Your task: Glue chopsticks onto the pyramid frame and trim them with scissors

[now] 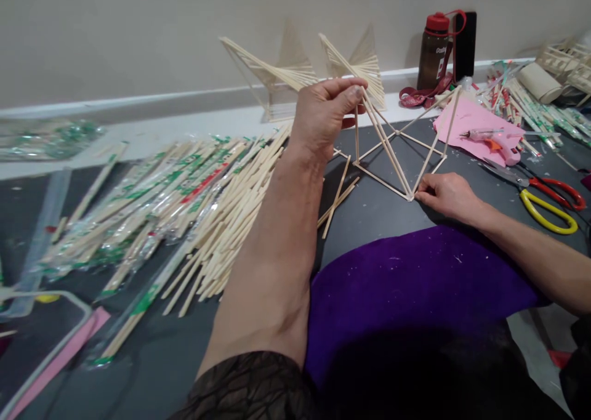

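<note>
The left hand [325, 112] pinches the upper end of the wooden stick frame [388, 146], which is near the tabletop's [369, 214] wall-side edge. The right hand [446, 195] closes its fingertips at the frame's bottom corner.

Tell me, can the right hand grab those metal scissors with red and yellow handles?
Probably yes: the scissors lie beside the right hand with nothing seen between them, though its fingers seem busy pinching the pale wooden-stick frame.
</note>
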{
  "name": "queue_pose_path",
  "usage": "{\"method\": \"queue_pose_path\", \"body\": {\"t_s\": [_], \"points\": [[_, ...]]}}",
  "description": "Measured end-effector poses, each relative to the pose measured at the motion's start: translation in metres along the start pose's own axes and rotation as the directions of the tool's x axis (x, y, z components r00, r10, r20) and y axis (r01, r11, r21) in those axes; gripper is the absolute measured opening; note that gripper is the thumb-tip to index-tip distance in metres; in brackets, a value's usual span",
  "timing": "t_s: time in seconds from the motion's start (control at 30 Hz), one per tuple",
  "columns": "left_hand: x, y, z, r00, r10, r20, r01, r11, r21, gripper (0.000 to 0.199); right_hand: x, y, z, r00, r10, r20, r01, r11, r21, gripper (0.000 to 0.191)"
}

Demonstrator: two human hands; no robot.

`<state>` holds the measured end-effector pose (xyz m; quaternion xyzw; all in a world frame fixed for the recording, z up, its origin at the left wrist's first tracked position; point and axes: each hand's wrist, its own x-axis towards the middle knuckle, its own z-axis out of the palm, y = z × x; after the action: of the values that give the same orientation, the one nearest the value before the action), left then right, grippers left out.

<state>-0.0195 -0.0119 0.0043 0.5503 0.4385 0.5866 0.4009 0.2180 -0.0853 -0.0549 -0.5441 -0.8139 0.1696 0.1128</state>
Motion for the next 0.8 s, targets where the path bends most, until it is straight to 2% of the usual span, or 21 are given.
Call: {"method": "queue_pose_path", "body": {"t_s": [0.07, 0.17, 0.23, 0.53, 0.7, 0.8], "points": [[0.000, 0.001, -0.001, 1.000, 0.000, -0.004, 0.000, 1.000, 0.025, 0.019, -0.001, 0.006, -0.001, 0.999, -0.024, 0.023, 0.021, 0.992, 0.125, 0.011], [-0.001, 0.003, -0.003, 1.000, 0.005, -0.014, -0.005, 0.998, 0.061, 0.024, -0.003, 0.015, -0.002, 0.997, -0.054, 0.056, 0.029, 0.928, 0.372, 0.014], [-0.002, 0.004, -0.004, 1.000, 0.019, -0.014, -0.018, 0.997, 0.072, 0.031, -0.003, 0.017, -0.003, 0.997, -0.048, 0.055, 0.019, 0.900, 0.435, 0.017], [0.000, 0.000, -0.006, 0.996, 0.089, -0.018, -0.088, 0.994, 0.072, 0.047, 0.002, 0.001, -0.001, 0.998, 0.068, 0.015, -0.069, 0.971, 0.231, 0.018], [-0.002, 0.002, -0.002, 0.998, 0.053, -0.033, -0.052, 0.998, 0.034, 0.021, 0.003, -0.002, 0.000, 0.998, 0.068, 0.011, -0.069, 0.985, 0.156, 0.018], [-0.004, 0.004, 0.000, 0.998, 0.034, -0.047, -0.033, 0.999, 0.005, 0.013, 0.003, -0.004, -0.001, 0.997, 0.077, 0.011, -0.077, 0.989, 0.123, 0.018]]}}
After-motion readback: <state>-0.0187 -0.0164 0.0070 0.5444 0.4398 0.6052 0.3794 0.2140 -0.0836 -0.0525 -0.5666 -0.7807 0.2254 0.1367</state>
